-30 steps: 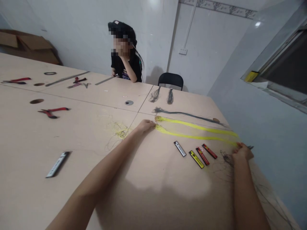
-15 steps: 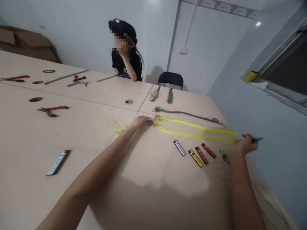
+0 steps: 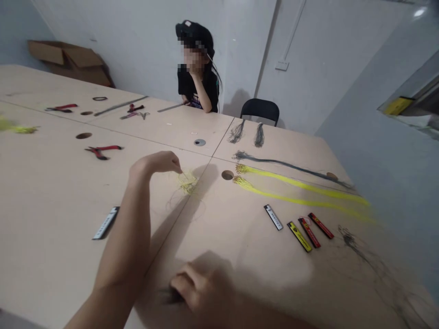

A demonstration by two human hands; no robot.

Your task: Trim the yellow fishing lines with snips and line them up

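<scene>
My left hand (image 3: 161, 162) is closed in a pinch at the upper edge of a loose tangle of thin yellow cords (image 3: 188, 183) on the table. A strand appears to run from its fingertips into the tangle. Low in the view, my right hand (image 3: 202, 288) is curled around a dark pointed tool (image 3: 174, 296), too smeared by motion to name. Two bundles of yellow cords (image 3: 291, 186) with gold-coloured ends lie stretched to the right, beside a dark grey cord bundle (image 3: 284, 162).
Several label strips, among them a yellow one (image 3: 299, 236), lie on the right. Red-handled pliers (image 3: 103, 151) and a white strip (image 3: 106, 223) are on the left. A cable hole (image 3: 227, 175) pierces the table. Across it sits a person (image 3: 198, 84), near a black chair (image 3: 259, 111).
My left hand has moved from the cable hole leftward to the yellow tangle. My right hand has come from the far right down to the lower middle, with the tool. The view has shifted.
</scene>
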